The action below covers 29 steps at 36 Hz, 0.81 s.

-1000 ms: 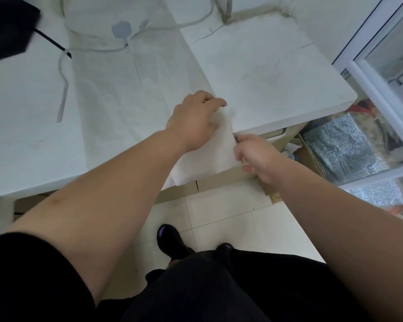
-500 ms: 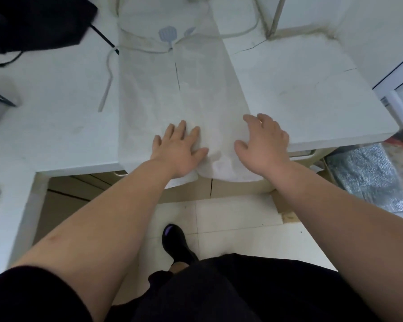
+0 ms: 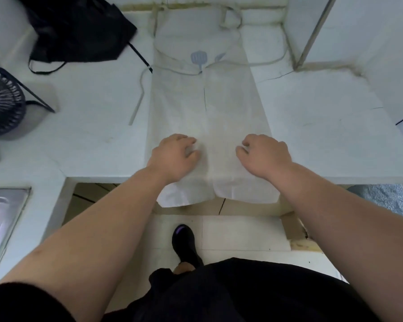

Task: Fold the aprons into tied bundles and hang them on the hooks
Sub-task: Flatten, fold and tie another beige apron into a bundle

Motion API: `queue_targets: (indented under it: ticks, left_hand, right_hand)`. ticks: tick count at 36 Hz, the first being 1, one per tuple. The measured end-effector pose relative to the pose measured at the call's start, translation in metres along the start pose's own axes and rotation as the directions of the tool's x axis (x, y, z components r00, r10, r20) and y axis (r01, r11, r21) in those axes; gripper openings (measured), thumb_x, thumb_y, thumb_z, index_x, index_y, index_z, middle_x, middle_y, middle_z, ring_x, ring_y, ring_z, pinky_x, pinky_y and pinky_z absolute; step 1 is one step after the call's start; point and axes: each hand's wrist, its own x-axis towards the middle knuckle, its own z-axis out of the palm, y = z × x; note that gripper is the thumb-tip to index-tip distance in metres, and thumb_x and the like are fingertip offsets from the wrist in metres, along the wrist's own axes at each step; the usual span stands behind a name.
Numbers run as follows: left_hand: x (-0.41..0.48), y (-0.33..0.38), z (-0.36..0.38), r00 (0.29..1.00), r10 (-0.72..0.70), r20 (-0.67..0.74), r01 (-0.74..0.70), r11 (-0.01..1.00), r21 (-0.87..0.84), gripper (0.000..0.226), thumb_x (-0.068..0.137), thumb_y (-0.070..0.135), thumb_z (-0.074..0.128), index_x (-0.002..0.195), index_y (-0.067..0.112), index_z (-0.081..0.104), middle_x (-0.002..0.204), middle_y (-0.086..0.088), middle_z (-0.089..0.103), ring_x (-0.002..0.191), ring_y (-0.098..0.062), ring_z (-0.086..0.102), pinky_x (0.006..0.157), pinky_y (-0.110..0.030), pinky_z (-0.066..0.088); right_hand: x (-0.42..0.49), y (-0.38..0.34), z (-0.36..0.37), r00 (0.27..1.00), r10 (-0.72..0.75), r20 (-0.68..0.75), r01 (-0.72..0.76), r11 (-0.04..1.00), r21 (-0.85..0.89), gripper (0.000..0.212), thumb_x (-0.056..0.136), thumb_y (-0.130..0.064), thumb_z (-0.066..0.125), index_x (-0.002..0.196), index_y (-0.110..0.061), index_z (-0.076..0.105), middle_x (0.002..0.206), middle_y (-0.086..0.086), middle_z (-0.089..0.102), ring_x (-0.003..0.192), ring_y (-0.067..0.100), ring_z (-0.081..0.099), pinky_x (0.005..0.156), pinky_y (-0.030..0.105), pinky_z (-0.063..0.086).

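A white apron lies lengthwise on the white counter, its sides folded in to a long strip. A blue spatula print shows near its far end, and its hem hangs over the front edge. The ties trail off to the left and loop at the far end. My left hand and my right hand rest side by side on the near part of the strip. Their fingers are bent with the tips on the cloth, and no cloth is lifted.
A black apron lies bunched at the far left of the counter. A small black fan stands at the left edge, and a steel sink is at the lower left. A white wall panel rises at the far right.
A second ago both hands held the hanging hem. They then lay flat on the strip. Now their fingers have bent, and the view has shifted to centre the apron.
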Motion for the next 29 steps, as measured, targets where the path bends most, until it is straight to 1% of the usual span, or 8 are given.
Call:
queue_targets:
  ticks: [2,4,7,12,16,21,24,29]
  left_hand:
    - [0.007,-0.008,-0.015,1.000,-0.022,-0.020,0.022,1.000,0.008,0.056,0.087,0.048,0.046,0.134,0.019,0.055,0.141,-0.001,0.048,0.131,-0.021,0.042,0.109,-0.039,0.034]
    - [0.020,-0.017,-0.029,0.998,-0.045,-0.044,0.046,0.999,0.019,0.045,0.093,0.039,0.050,0.133,0.021,0.055,0.140,-0.001,0.049,0.129,-0.022,0.044,0.108,-0.037,0.036]
    - [0.046,-0.025,-0.050,0.996,-0.049,-0.080,0.051,0.998,0.030,0.041,0.095,0.034,0.051,0.134,0.023,0.054,0.140,-0.003,0.049,0.128,-0.023,0.046,0.104,-0.034,0.038]
    - [0.098,-0.022,-0.078,0.996,-0.007,-0.089,0.009,1.000,0.021,0.041,0.098,0.029,0.049,0.137,0.020,0.051,0.142,-0.005,0.047,0.126,-0.024,0.047,0.101,-0.030,0.038]
    - [0.148,-0.021,-0.097,0.996,0.055,-0.076,-0.052,0.998,0.043,0.042,0.099,0.026,0.047,0.140,0.019,0.047,0.143,-0.006,0.045,0.128,-0.024,0.046,0.099,-0.029,0.037]
    - [0.211,-0.029,-0.110,0.993,0.105,-0.046,-0.100,0.990,0.100,0.042,0.098,0.022,0.047,0.139,0.019,0.048,0.141,-0.008,0.046,0.126,-0.026,0.047,0.099,-0.032,0.041]
    - [0.235,-0.035,-0.109,0.993,0.115,-0.027,-0.110,0.986,0.125,0.044,0.096,0.023,0.049,0.140,0.021,0.047,0.143,-0.006,0.044,0.129,-0.024,0.043,0.100,-0.032,0.037]
    - [0.265,-0.045,-0.098,0.990,0.130,0.052,-0.137,0.978,0.156,0.047,0.091,0.022,0.055,0.138,0.022,0.049,0.140,-0.006,0.045,0.128,-0.029,0.039,0.103,-0.040,0.039]
  right_hand:
    - [0.013,-0.009,-0.007,1.000,-0.001,0.022,0.001,1.000,0.030,0.038,0.096,-0.034,0.038,0.125,-0.015,0.055,0.124,0.008,0.058,0.113,0.030,0.054,0.090,0.038,0.038]
    - [0.027,-0.019,-0.015,0.999,-0.007,0.034,0.004,0.996,0.090,0.037,0.096,-0.032,0.041,0.123,-0.012,0.055,0.124,0.010,0.058,0.114,0.031,0.053,0.091,0.038,0.042]
    - [0.054,-0.033,-0.029,0.999,-0.023,0.024,0.020,0.989,0.145,0.038,0.095,-0.031,0.044,0.126,-0.012,0.054,0.126,0.011,0.057,0.117,0.031,0.052,0.092,0.036,0.044]
    - [0.104,-0.047,-0.053,1.000,-0.013,0.007,0.011,0.984,0.179,0.040,0.096,-0.030,0.045,0.132,-0.011,0.050,0.129,0.012,0.056,0.120,0.029,0.050,0.093,0.033,0.041]
    - [0.151,-0.051,-0.066,0.999,0.046,0.014,-0.048,0.980,0.191,0.042,0.097,-0.027,0.044,0.136,-0.011,0.046,0.131,0.012,0.055,0.122,0.029,0.048,0.095,0.031,0.039]
    - [0.206,-0.053,-0.071,0.989,0.145,0.017,-0.145,0.966,0.215,0.045,0.097,-0.023,0.043,0.140,-0.011,0.040,0.135,0.013,0.051,0.125,0.029,0.046,0.099,0.031,0.036]
    - [0.229,-0.051,-0.067,0.980,0.197,0.018,-0.196,0.953,0.232,0.045,0.096,-0.019,0.043,0.139,-0.009,0.039,0.132,0.016,0.051,0.123,0.031,0.046,0.098,0.033,0.037]
    - [0.260,-0.052,-0.056,0.978,0.183,0.096,-0.201,0.948,0.246,0.054,0.096,-0.017,0.044,0.147,-0.013,0.027,0.145,0.014,0.032,0.132,0.031,0.036,0.107,0.037,0.032]
